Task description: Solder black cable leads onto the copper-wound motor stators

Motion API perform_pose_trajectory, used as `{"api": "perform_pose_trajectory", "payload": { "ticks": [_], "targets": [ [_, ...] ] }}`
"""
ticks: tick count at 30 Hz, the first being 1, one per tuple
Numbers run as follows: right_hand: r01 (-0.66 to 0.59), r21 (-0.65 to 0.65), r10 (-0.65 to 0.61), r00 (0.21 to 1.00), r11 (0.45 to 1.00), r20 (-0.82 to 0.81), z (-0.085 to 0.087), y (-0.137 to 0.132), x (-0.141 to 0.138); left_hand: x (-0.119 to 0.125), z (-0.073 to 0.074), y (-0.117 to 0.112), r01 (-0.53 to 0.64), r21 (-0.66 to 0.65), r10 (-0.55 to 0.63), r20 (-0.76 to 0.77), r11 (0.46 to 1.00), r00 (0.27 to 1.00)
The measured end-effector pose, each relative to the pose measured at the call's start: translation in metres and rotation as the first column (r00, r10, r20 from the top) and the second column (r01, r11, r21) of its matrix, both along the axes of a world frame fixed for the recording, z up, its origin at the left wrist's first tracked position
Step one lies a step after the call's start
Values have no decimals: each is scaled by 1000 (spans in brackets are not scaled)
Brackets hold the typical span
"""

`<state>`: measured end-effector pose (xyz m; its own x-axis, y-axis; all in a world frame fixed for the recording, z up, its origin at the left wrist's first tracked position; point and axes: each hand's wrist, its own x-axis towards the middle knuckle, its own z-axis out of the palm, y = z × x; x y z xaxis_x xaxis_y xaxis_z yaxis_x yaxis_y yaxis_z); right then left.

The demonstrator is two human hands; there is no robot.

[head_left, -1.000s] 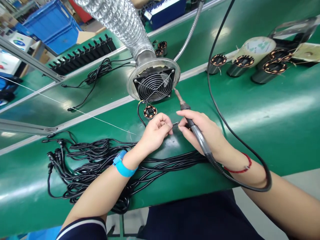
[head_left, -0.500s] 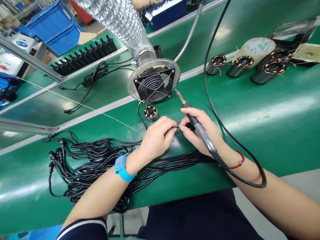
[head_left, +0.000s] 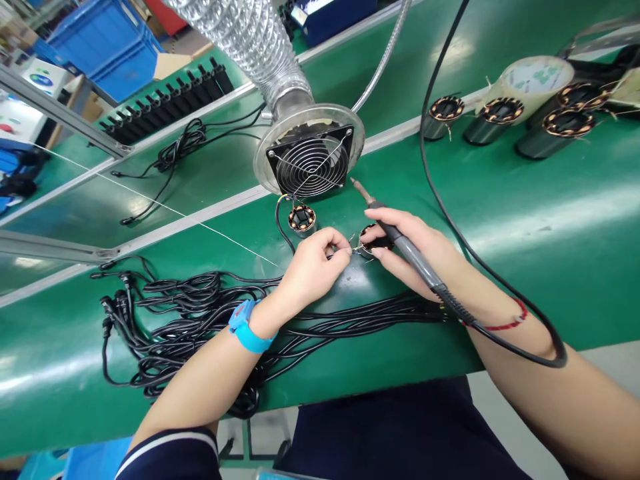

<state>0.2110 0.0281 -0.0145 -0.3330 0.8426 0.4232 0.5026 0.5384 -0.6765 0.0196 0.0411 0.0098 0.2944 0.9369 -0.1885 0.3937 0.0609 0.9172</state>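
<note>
My left hand [head_left: 316, 265] is closed in a pinch at the end of a thin wire [head_left: 356, 249], beside a motor stator [head_left: 383, 241] with copper windings. Wrapped in my right hand [head_left: 430, 248] is a soldering iron [head_left: 414, 261], its bare tip pointing up and away toward the fan. The thumb and fingers of that same hand also rest around the stator, partly hiding it. Another stator [head_left: 302, 219] stands upright just beyond my left hand, with a black cable [head_left: 280, 230] joined at its top.
A round fume hood with a fan [head_left: 313, 163] hangs ahead on a foil duct [head_left: 245, 47]. Black cables [head_left: 200, 333] lie bundled at left and run under my wrists. Several stators [head_left: 555, 137] and a tape roll [head_left: 533, 77] stand at right. The iron's cord [head_left: 434, 180] loops across the right side.
My right hand and the iron have shifted slightly right, away from my left hand. More of the stator and its thin wires now shows between the hands. The view has shifted a little.
</note>
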Motion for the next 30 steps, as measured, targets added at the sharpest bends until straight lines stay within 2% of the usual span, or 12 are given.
{"api": "perform_pose_trajectory", "payload": {
  "ticks": [4, 8, 11, 14, 17, 20, 23, 26, 30],
  "targets": [
    [40, 17, -40, 999, 999, -12, 0, 6, -8, 0, 0, 2, -42, -31, 44, 44, 999, 998],
    [138, 30, -140, 987, 990, 78, -2, 11, -19, 0, 2, 2, -63, -22, 64, 66, 998, 996],
    [125, 84, -134, 984, 989, 114, -3, 10, -20, 1, 3, 1, -48, 0, 48, 47, 999, 998],
    [105, 130, -118, 988, 986, 94, 5, 0, -13, 1, 4, -1, -45, 11, 45, 26, 999, 999],
    [176, 121, -182, 983, 977, 37, 17, -18, -3, 3, 4, -1, -61, 6, 61, 23, 998, 998],
    [221, 123, -209, 973, 968, -99, 22, -36, 3, 5, 4, -1, -83, 18, 83, 3, 996, 997],
    [229, 225, -173, 954, 947, -243, 14, -46, 4, 7, 3, -1, -93, 47, 95, -32, 995, 995],
    [250, 313, -156, 943, 917, -295, 3, -48, 3, 7, 2, -1, -104, 68, 108, -54, 992, 993],
    [239, 309, -146, 944, 921, -295, -1, -48, 4, 7, 2, -1, -110, 67, 114, -63, 992, 991]
  ]
}}
